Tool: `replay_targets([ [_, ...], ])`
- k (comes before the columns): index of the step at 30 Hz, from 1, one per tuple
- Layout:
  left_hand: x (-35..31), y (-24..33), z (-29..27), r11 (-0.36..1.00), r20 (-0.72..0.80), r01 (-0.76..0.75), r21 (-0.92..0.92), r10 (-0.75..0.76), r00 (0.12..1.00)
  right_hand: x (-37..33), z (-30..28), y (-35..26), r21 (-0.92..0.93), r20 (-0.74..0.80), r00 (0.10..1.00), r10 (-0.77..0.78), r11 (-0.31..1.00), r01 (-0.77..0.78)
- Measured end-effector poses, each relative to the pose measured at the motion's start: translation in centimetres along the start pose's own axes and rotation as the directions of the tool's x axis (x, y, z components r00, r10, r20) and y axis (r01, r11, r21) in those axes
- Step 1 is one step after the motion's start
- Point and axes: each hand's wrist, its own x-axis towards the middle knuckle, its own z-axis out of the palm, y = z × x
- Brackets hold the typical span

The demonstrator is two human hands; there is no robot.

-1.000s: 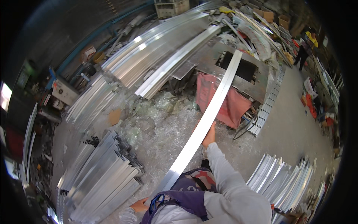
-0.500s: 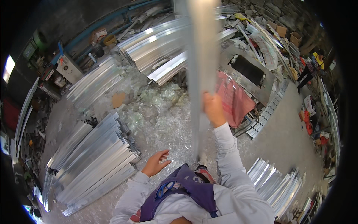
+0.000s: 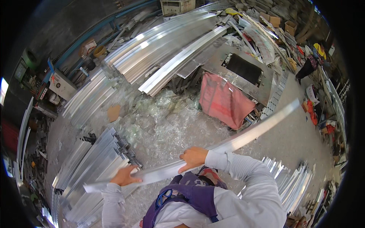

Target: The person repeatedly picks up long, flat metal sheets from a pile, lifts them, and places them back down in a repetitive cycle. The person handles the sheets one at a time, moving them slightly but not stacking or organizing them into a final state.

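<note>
A long silvery metal profile (image 3: 249, 136) slants across in front of my body, its far end up to the right and its near end low on the left. My right hand (image 3: 194, 157) is closed around it near the middle, thumb on the near side. Close to its lower left end, my left hand (image 3: 125, 176) grips it too, thumb lying along the bar; the undersides of the fingers are hidden. Below the left end lies a stack of similar metal profiles (image 3: 89, 180) on the floor.
More profiles rest on a rack (image 3: 167, 41) ahead. A red cloth (image 3: 226, 99) hangs from a metal machine table (image 3: 262, 91). Crumpled clear plastic film (image 3: 156, 121) covers the floor. Another profile pile (image 3: 287, 186) lies at right. Far right, a person (image 3: 311, 62) stands among scrap.
The profile has swung from upright to a low slant across my front. My right hand came down and nearer with it; my left hand, free before, moved left and now holds its lower end.
</note>
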Motion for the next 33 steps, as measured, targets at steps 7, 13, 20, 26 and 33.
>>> replay_targets([
  [7,5.4,-3.6,16.5,0.908,0.279,0.250,-0.337,-0.157,0.947,-1.5,-3.4,12.8,-0.071,0.148,0.987,-0.056,0.995,0.068],
  [13,21.0,7.7,21.3,0.580,0.475,0.486,-0.654,-0.186,0.860,-3.5,-8.3,28.4,-0.134,0.230,0.942,0.245,0.967,-0.218],
  [20,39.7,26.2,14.4,0.807,0.277,0.231,-0.543,-0.088,0.957,-7.3,-17.9,44.1,-0.157,-0.234,0.807,0.542,0.798,-0.582],
  [26,45.0,30.9,12.4,0.799,0.252,0.212,-0.563,-0.079,0.964,-6.8,-19.0,47.2,-0.238,-0.517,0.715,0.470,0.724,-0.648],
  [33,33.7,15.6,20.1,0.790,0.257,0.247,-0.561,-0.118,0.959,-0.6,-7.3,36.3,-0.071,-0.509,0.727,0.461,0.820,-0.569],
])
